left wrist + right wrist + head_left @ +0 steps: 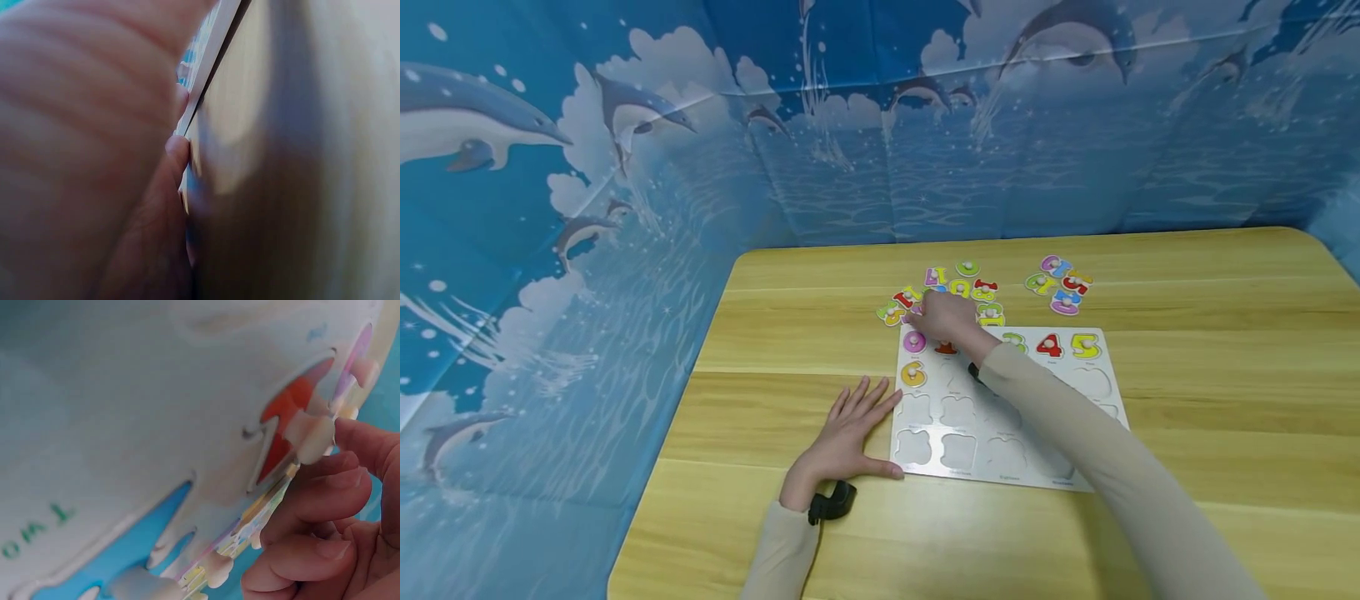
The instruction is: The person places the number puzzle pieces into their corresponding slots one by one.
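Observation:
A white number puzzle board (985,454) lies on the table. My left hand (842,437) rests beside its left edge with fingers spread, fingertips and thumb tip right at the edge. Beyond the board's far left corner my right hand (947,317) reaches over loose puzzle pieces (906,297), its fingers bent. In the right wrist view, the thumb and index finger (359,437) come close together near the pieces; I cannot tell whether they pinch one. Seated in the board are a purple 0 (914,342), red 1 (281,419), blue 2 (119,550), red 4 (1049,346), yellow 5 (1086,346) and orange 6 (913,374).
More loose pieces (1064,302) lie in a small group behind the board's right half. Several recesses in the lower rows (958,451) hold no piece. The wooden table (760,333) meets a blue dolphin-print cloth (850,183) at the back and left.

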A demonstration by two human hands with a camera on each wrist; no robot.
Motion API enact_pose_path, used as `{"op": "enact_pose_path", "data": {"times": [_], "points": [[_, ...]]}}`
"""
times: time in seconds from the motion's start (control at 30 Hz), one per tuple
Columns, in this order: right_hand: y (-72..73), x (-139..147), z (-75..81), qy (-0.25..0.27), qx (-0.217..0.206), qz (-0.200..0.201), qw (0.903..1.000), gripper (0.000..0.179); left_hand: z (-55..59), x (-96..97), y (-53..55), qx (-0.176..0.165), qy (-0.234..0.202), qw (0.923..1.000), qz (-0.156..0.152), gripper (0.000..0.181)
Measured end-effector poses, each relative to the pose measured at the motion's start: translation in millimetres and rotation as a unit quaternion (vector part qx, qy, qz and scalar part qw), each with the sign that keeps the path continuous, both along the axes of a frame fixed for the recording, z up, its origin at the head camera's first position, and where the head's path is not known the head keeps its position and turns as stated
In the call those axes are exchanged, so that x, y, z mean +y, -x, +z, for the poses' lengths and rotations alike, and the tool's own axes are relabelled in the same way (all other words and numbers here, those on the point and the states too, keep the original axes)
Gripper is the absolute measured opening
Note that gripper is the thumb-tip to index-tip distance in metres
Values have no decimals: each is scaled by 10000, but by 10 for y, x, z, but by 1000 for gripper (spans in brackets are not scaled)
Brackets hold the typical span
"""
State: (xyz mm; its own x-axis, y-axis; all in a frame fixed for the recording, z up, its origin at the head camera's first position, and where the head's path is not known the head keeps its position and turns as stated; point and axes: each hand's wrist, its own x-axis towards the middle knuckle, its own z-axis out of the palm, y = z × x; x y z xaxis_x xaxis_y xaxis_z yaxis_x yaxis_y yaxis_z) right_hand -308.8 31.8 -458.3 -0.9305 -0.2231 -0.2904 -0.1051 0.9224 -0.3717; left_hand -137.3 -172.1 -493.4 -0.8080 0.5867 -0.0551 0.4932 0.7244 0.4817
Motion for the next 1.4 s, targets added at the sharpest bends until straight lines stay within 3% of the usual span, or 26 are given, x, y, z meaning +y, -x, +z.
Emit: {"op": "enact_pose_path", "data": {"times": [0.33, 0.7, 1.0, 1.23, 1.4], "points": [[3, 7, -16, 86, -45, -90, 9999, 35, -22, 1, 0, -34, -3, 10000, 17, 106], [-51, 230, 142, 904, -42, -144, 9958, 33, -43, 11, -8, -97, -10, 9999, 34, 107], [-173, 490, 253, 1039, -122, 545, 9930, 31, -51, -11, 0, -10, -30, 10000, 19, 107], [-310, 626, 251, 540, -196, 1334, 9894, 25, -43, -14, 5, 26, -1, 10000, 12, 107], [-374, 691, 250, 275, -217, 1670, 9853, 24, -50, -15, 9, -11, -5, 10000, 30, 108]]}}
